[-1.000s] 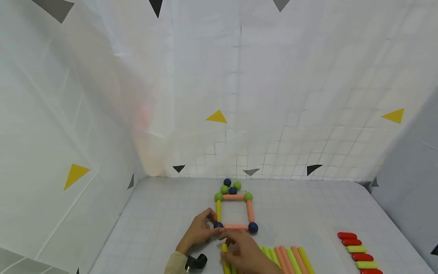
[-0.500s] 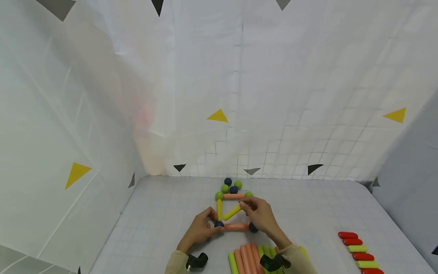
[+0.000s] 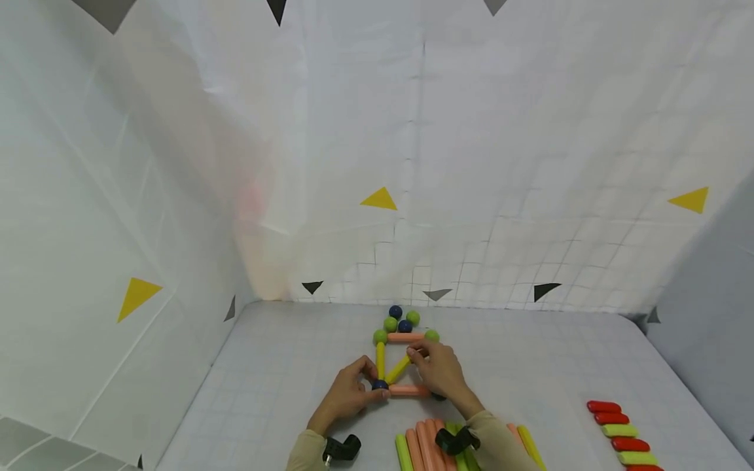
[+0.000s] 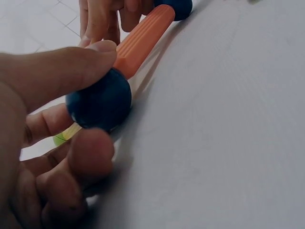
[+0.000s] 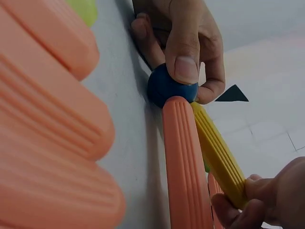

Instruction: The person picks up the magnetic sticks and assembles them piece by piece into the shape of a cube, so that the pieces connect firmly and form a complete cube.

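**A:** Starting at the left, what's the left hand [image 3: 349,394] doing?

**B:** It pinches the dark blue ball [image 3: 379,384] at the near-left corner of the frame of sticks, thumb on one side and fingertips curled round the other. The left wrist view shows the ball [image 4: 99,101] pressed between thumb and finger, resting on the white table [image 3: 283,379].

**A:** And what joins that ball?

**B:** An orange stick [image 3: 408,390] runs right from it along the near edge, a yellow upright stick [image 3: 380,360] runs away from it, and a slanted yellow stick [image 3: 398,369] leans across the inside of the frame. The right hand [image 3: 438,370] grips the far end of that slanted stick between its fingertips; its near end lies by the blue ball [image 5: 167,87], just beside the orange stick [image 5: 183,167].

**A:** Any containers?

**B:** I see none. Loose pieces lie straight on the table: four spare balls [image 3: 400,320] beyond the frame, a row of orange and green sticks [image 3: 424,445] near the wrists, and red and green short pieces [image 3: 618,435] far right.

**A:** What's hard to make out?

**B:** The right hand hides the frame's right side and near-right corner. The rows of sticks and short pieces are cut off by the bottom edge. Whether the slanted stick actually touches the ball, I cannot tell.
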Tool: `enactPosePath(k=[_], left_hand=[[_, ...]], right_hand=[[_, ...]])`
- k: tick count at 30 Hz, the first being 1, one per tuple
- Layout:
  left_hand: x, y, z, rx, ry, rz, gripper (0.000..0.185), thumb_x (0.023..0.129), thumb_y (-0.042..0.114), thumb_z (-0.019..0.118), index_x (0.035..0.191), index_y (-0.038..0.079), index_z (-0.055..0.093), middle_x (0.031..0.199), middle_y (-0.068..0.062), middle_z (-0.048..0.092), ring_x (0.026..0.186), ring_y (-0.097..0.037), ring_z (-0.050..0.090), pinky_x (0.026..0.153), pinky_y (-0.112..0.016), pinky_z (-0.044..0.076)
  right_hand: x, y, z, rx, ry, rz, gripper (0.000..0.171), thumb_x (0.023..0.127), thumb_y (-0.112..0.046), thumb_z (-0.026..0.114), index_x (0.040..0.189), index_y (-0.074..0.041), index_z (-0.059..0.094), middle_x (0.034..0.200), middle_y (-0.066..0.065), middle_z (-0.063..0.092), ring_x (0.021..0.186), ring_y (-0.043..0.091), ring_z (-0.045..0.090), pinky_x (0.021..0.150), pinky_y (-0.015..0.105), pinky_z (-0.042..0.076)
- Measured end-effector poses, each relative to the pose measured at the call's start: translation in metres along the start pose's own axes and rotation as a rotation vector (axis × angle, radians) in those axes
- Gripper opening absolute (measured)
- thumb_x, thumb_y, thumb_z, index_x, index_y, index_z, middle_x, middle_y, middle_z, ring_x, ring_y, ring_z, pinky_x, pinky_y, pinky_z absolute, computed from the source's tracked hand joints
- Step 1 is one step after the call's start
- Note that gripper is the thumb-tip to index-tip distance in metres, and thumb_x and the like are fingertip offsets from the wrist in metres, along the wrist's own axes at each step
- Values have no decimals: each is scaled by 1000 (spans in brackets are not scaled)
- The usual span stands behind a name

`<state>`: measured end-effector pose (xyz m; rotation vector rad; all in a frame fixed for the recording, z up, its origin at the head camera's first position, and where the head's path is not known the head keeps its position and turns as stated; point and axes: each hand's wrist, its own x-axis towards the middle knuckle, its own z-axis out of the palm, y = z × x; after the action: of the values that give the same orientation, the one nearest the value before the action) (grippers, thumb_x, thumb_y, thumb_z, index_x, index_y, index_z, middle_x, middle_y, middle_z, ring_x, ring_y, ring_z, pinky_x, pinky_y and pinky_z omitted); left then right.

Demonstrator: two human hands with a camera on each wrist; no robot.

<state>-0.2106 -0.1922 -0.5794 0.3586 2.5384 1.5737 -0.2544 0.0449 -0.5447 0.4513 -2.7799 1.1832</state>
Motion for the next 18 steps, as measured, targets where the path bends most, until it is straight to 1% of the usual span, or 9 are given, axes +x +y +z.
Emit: enactPosePath(k=[5,7,10,13,16,18], left_hand=[[1,2,-1,21,9,5,41,88,31,88,109,12,59,105,-3,66,51,-4,46,46,-20,41],[1,2,-1,49,11,10,42,88,32,88,110,12,58,104,-3,67,54,-4,46,48,-21,41],[1,5,1,132,12,6,43,90,37,86,114,17,56,104,0,68,58,-5,48,52,-22,41],[2,8,5,261,21,-5,43,93,46,81,120,25,55,100,6,66,63,-6,49,58,-24,41],[2,14,11,373,31,-14,41,97,53,74,126,29,57,96,9,61,69,-6,49,62,-26,40],[1,19,14,421,37,-5,39,99,53,70,128,29,59,93,8,58,70,-8,48,62,-27,38]], right_hand=[[2,-2,1,-60,4,12,15,103,-27,71,106,-14,78,92,3,78,78,16,72,64,35,55],[2,-2,2,-81,15,11,13,101,-27,73,105,-15,78,90,1,78,76,14,71,61,32,54],[3,0,4,-121,33,-10,11,100,-26,75,103,-16,79,90,-2,78,75,11,71,59,30,53],[3,1,4,-166,36,-35,12,99,-27,76,103,-16,81,92,-3,79,74,11,71,58,29,53],[3,0,0,-178,36,-45,18,99,-28,77,107,-13,81,97,2,80,73,14,71,57,30,53],[1,-2,-6,-157,45,-42,22,98,-28,78,109,-10,80,98,6,80,73,15,71,57,31,53]])
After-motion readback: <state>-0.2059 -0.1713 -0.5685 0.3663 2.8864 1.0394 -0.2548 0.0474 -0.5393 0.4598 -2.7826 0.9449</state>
